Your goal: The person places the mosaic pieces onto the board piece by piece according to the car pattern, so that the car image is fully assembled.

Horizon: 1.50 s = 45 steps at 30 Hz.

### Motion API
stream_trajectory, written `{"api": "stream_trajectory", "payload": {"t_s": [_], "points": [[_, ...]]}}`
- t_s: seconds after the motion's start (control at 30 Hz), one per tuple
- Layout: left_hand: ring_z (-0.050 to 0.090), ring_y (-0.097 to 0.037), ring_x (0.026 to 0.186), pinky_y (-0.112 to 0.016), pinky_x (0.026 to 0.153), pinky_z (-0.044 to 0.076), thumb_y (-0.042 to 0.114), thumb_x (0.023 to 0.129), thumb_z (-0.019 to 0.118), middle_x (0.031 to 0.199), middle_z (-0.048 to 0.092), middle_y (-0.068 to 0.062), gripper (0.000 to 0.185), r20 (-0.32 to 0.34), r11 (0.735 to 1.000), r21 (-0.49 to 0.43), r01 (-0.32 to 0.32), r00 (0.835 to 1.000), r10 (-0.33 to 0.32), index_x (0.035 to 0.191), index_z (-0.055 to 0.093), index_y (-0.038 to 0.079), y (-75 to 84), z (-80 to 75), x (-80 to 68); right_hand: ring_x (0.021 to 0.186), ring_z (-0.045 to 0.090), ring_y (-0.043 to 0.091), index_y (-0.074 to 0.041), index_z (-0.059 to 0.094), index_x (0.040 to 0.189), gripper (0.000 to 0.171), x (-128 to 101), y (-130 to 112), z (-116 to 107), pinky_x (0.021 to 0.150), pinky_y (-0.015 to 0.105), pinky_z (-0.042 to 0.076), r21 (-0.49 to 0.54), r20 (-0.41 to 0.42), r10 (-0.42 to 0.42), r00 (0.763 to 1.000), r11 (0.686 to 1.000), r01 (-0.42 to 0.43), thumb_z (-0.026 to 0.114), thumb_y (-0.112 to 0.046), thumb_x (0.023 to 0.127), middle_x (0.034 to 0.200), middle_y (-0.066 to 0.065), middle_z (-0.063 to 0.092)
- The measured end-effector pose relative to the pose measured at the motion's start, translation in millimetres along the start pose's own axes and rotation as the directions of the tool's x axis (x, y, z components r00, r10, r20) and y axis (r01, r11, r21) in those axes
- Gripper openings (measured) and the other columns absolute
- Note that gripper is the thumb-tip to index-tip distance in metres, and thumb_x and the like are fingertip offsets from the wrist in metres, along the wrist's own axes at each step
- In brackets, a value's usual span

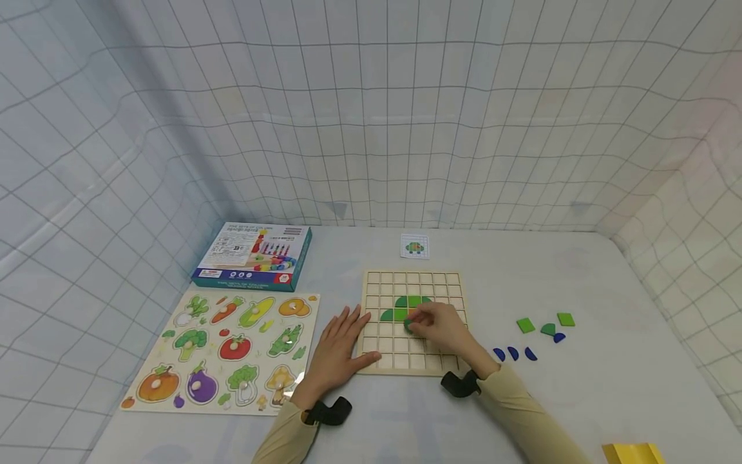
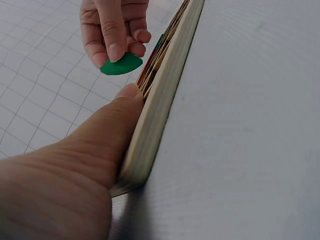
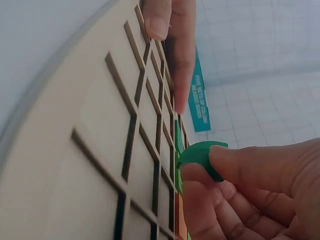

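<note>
Step in hand: you were placing a green quarter-round piece [image 2: 121, 65] into the wooden grid board [image 1: 413, 322], by my reading; the piece was not yet seated.
Right hand [image 1: 442, 325]: you pinched the piece between thumb and fingertips, just over the board's middle rows, beside the green pieces already laid [image 1: 406, 307].
Left hand [image 1: 339, 348]: your fingers lay flat and straight on the table against the board's left edge, your thumb [image 2: 127, 95] touching its side, bracing it; they gripped nothing.
Piece, position: held clear of the surface in the wrist views, tilted, its curved edge outward.
Spare pieces: green squares [image 1: 525, 325] and blue shapes [image 1: 513, 353] lay on the table [image 1: 580, 399] to the right, well apart from the board.
Pattern card [image 1: 415, 247]: lay just beyond the board's far edge.
Other stock: vegetable puzzle [image 1: 223, 351] and boxed set [image 1: 255, 256] at left, untouched.
Next move, judged: you needed to turn the piece to match a free cell, lower it flat, and keep the left hand bracing.
</note>
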<state>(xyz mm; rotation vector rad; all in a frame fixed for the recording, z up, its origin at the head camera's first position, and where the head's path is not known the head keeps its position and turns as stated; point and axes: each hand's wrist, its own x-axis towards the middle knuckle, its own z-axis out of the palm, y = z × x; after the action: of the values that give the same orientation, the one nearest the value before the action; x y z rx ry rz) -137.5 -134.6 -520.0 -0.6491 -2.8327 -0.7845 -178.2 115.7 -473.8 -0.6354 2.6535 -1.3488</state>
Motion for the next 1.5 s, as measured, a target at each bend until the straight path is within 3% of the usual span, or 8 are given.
{"api": "stream_trajectory", "payload": {"t_s": [0.3,0.53,0.93,1.5], "points": [[0.017,-0.032,0.141,-0.049,0.112,0.012,0.052,0.084,0.064,0.151,0.030,-0.013,0.077,-0.012,1.000,0.011,-0.018,1.000,0.018,0.145,0.040,0.010,-0.5,0.9,0.3,0.060,0.058,0.007,-0.006,0.071,0.085,0.005,15.3,-17.6,23.4,0.055,0.023,0.050,0.046,0.002,-0.011,1.000,0.999,0.011,0.075,-0.009,0.082,0.072,-0.006,0.062],[0.017,-0.031,0.141,-0.049,0.112,0.012,0.052,0.084,0.064,0.151,0.031,-0.013,0.077,-0.018,1.000,0.011,-0.019,1.000,0.019,0.145,0.041,0.010,-1.0,1.5,-0.1,0.058,0.056,0.005,-0.008,0.070,0.081,0.006,21.4,-16.7,32.9,0.053,0.022,0.049,0.001,-0.019,-0.003,1.000,1.000,0.003,0.074,-0.010,0.083,0.069,-0.006,0.062],[0.015,-0.028,0.142,-0.044,0.113,0.009,0.054,0.085,0.063,0.152,0.029,-0.011,0.078,0.016,1.000,0.006,0.013,1.000,-0.013,0.146,0.039,0.013,0.5,-0.6,1.0,0.061,0.052,0.005,-0.013,0.070,0.076,0.009,22.3,-18.3,35.5,0.056,0.024,0.046,-0.133,-0.026,-0.013,1.000,0.991,0.009,0.075,-0.015,0.082,0.067,-0.010,0.059],[0.015,-0.029,0.142,-0.045,0.113,0.010,0.054,0.085,0.063,0.152,0.028,-0.010,0.078,0.013,1.000,0.011,0.015,1.000,-0.015,0.146,0.039,0.013,0.6,0.4,0.9,0.052,0.045,0.008,-0.015,0.061,0.074,0.019,18.9,-16.9,35.6,0.049,0.025,0.039,-0.165,-0.051,0.001,0.999,0.986,-0.009,0.080,-0.019,0.077,0.059,-0.008,0.049]]}}
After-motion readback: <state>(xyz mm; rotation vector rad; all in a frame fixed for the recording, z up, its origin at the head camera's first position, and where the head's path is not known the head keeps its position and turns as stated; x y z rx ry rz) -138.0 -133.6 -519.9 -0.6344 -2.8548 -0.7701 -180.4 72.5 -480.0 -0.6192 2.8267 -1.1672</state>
